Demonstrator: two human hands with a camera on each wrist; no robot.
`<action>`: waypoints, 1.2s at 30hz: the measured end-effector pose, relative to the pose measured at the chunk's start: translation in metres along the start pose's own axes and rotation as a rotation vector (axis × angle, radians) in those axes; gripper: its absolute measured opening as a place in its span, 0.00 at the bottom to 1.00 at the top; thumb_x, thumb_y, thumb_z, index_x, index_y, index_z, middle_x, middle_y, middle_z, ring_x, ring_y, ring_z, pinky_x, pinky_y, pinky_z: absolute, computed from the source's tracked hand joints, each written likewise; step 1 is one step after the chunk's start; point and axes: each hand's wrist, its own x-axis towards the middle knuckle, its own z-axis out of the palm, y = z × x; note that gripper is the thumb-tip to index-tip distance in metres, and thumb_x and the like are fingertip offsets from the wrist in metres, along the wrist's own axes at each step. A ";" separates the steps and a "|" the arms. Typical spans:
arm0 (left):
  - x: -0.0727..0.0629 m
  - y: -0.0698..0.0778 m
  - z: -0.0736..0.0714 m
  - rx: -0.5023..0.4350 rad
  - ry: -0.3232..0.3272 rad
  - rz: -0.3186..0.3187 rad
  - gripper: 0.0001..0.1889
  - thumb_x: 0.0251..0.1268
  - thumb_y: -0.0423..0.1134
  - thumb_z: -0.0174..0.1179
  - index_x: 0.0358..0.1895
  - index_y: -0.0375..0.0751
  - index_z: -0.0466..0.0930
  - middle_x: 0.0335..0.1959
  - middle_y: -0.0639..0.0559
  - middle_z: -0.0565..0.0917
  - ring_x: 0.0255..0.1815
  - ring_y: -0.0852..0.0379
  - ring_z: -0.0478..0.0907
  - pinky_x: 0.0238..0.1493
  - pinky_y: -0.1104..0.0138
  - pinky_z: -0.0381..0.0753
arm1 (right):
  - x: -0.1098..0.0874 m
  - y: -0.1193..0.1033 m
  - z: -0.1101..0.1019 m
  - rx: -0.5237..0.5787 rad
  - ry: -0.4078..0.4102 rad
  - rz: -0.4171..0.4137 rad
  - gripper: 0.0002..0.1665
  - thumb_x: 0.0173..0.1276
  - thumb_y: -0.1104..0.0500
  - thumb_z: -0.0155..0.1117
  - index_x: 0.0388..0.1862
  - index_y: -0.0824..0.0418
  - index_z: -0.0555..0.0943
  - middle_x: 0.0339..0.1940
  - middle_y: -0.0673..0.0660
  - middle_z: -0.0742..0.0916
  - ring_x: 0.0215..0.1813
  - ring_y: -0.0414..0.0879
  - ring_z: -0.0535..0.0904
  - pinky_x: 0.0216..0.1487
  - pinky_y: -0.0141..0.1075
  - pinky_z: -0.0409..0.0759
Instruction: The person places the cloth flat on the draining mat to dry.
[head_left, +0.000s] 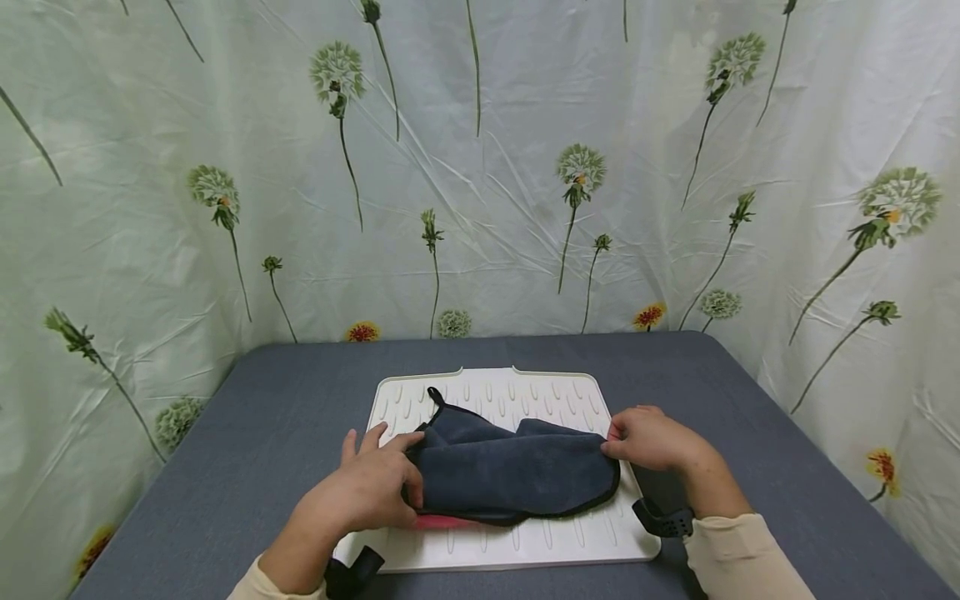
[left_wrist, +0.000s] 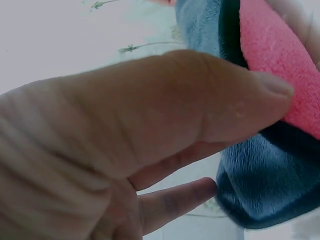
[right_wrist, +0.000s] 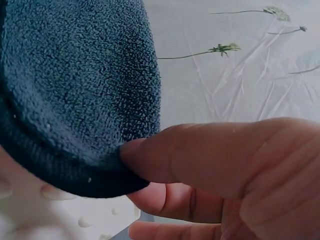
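Counter (head_left: pixel 300 400): grey, carries the board (head_left: pixel 555 542) at its near part, toward 6 o'clock.
Board: white, studded with raised oblong bumps; lies under the cloth (head_left: pixel 517 475), probably as a bed to keep it off the counter.
Cloth: dark blue with black edging, stretched from 9 to 3 o'clock across the board; doubled or rumpled along its 12 o'clock side. Both hands work its ends, perhaps so neither slips out of line.
Loop (head_left: pixel 435 396): black, at the cloth's 10 to 11 o'clock; neither hand has it.
Pink patch (head_left: pixel 442 522): peeps from beneath at 7 to 8 o'clock, fuzzy in the left wrist view; cannot tell whether it is the cloth's reverse or a second piece.
Left hand (head_left: pixel 363 487): at 9 o'clock, half spread; thumb and index stand apart about the cloth's end, thumb across the edging and pink. Cannot tell if it nips or only touches. Placement reads as steadying that end.
Right hand (head_left: pixel 652 440): at 2 to 3 o'clock, thumb and index pinching the cloth's rounded end. A hold so near the edging likely gives control without crumpling the middle.
Curtain (head_left: pixel 510 208): pale, dandelion print, backdrop at 12 o'clock.
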 end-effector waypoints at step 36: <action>-0.007 -0.013 -0.012 -0.076 -0.092 -0.005 0.16 0.37 0.36 0.79 0.15 0.64 0.82 0.72 0.48 0.74 0.76 0.30 0.59 0.71 0.24 0.42 | -0.007 -0.006 -0.002 0.168 -0.165 0.087 0.12 0.59 0.58 0.73 0.20 0.55 0.79 0.19 0.45 0.73 0.24 0.41 0.66 0.27 0.33 0.61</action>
